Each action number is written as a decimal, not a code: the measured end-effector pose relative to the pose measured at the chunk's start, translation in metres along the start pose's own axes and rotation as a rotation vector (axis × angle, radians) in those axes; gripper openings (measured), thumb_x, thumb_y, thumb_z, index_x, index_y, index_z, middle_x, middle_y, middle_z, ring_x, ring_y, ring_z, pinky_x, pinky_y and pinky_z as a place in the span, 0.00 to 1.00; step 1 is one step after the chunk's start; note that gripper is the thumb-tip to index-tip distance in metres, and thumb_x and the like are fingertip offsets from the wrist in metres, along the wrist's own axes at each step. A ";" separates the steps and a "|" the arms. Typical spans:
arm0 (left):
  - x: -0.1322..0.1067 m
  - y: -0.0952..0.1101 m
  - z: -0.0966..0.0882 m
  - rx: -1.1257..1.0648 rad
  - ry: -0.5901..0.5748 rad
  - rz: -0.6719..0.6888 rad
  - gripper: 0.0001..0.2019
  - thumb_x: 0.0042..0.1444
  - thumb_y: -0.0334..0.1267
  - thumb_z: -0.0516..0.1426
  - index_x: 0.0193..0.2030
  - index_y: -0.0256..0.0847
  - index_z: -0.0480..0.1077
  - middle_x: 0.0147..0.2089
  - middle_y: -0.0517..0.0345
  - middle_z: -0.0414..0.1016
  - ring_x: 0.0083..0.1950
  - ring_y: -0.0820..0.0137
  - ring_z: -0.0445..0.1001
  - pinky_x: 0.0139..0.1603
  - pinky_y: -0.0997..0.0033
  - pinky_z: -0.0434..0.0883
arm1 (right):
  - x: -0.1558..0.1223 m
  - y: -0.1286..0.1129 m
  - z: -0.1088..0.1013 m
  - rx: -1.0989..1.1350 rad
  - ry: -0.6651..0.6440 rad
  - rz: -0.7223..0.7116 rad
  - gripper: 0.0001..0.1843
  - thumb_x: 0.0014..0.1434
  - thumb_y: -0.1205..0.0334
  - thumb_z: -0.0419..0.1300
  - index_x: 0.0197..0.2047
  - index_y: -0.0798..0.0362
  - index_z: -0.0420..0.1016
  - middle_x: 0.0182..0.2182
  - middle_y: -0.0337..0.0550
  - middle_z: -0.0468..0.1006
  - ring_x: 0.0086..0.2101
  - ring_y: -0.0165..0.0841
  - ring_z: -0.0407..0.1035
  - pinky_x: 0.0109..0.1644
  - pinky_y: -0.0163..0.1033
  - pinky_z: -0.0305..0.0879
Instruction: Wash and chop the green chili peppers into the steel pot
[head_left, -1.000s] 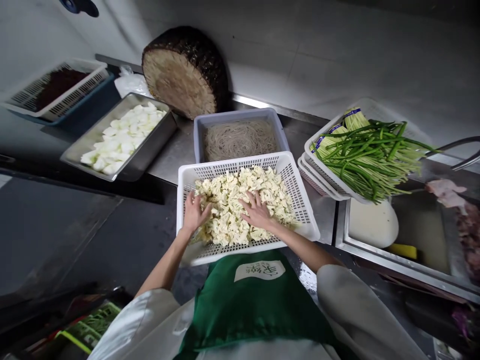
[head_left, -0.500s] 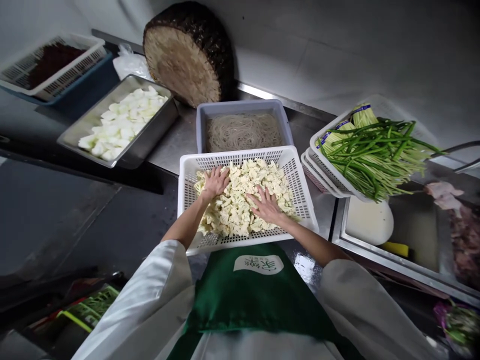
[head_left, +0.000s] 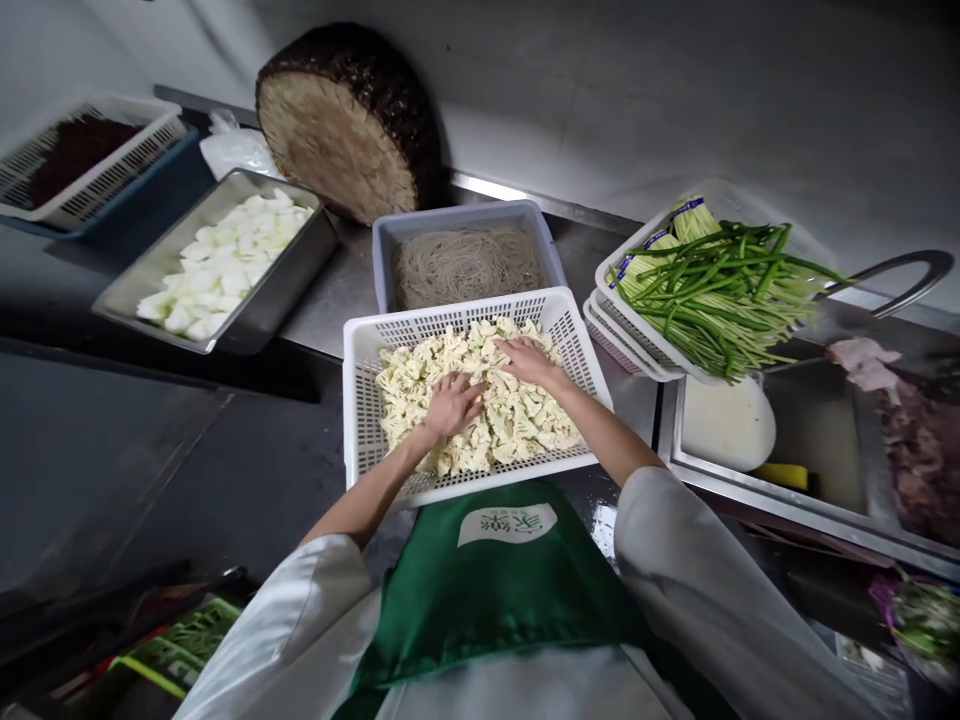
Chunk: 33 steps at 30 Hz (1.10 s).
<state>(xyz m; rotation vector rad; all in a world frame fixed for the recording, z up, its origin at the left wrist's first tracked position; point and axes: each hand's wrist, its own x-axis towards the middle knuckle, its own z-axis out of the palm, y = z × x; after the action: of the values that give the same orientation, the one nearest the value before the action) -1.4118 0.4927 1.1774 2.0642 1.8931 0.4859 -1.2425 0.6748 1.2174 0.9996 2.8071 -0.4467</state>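
Note:
Cut cauliflower florets (head_left: pixel 517 425) fill a white perforated plastic basket (head_left: pixel 360 400) in front of my body. My left hand (head_left: pixel 452 405) rests on the florets near the middle, fingers somewhat spread and their tips partly among the pieces. Farther back and to the right, my right hand (head_left: pixel 527 360) lies on the heap with its fingers stretched out. Neither hand grips a floret that I can see. Right behind the basket, partly hidden by its far rim, sits a grey-blue tub (head_left: pixel 382 260) with soaked thin noodles (head_left: pixel 465 265).
At left stands a steel pan (head_left: pixel 289 250) of white vegetable pieces (head_left: pixel 225 265), near a round wooden chopping block (head_left: pixel 341 150). To the right are stacked baskets with green vegetables (head_left: pixel 712 290), a sink (head_left: pixel 832 440) with a white round board (head_left: pixel 727 425), and raw meat (head_left: pixel 922 450).
My left hand has moved right and nearer to me across the florets. My right hand has moved toward the far side of the basket. The view has shifted slightly.

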 end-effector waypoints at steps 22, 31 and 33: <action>-0.042 -0.004 -0.010 0.103 0.058 -0.264 0.30 0.67 0.57 0.46 0.74 0.55 0.56 0.80 0.58 0.41 0.78 0.39 0.35 0.70 0.23 0.38 | -0.103 -0.087 0.056 -0.233 -0.127 -0.217 0.19 0.58 0.75 0.56 0.49 0.58 0.82 0.67 0.52 0.63 0.64 0.56 0.51 0.66 0.58 0.57; -0.017 -0.037 -0.001 0.117 -0.028 -0.224 0.30 0.68 0.57 0.43 0.74 0.52 0.58 0.80 0.55 0.40 0.77 0.39 0.45 0.70 0.29 0.47 | -0.097 -0.086 0.056 -0.117 -0.132 -0.193 0.20 0.55 0.81 0.53 0.38 0.57 0.85 0.60 0.52 0.70 0.59 0.49 0.55 0.61 0.51 0.59; -0.016 -0.038 -0.004 0.097 -0.025 -0.204 0.30 0.68 0.57 0.45 0.72 0.50 0.61 0.80 0.52 0.43 0.76 0.39 0.46 0.70 0.29 0.48 | -0.097 -0.083 0.059 -0.083 -0.101 -0.184 0.20 0.56 0.80 0.52 0.38 0.57 0.85 0.58 0.53 0.71 0.57 0.47 0.55 0.59 0.51 0.60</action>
<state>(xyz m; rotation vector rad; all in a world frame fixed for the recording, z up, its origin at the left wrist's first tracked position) -1.4489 0.4805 1.1636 1.8955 2.1214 0.3241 -1.2193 0.5371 1.2022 0.6862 2.8117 -0.3844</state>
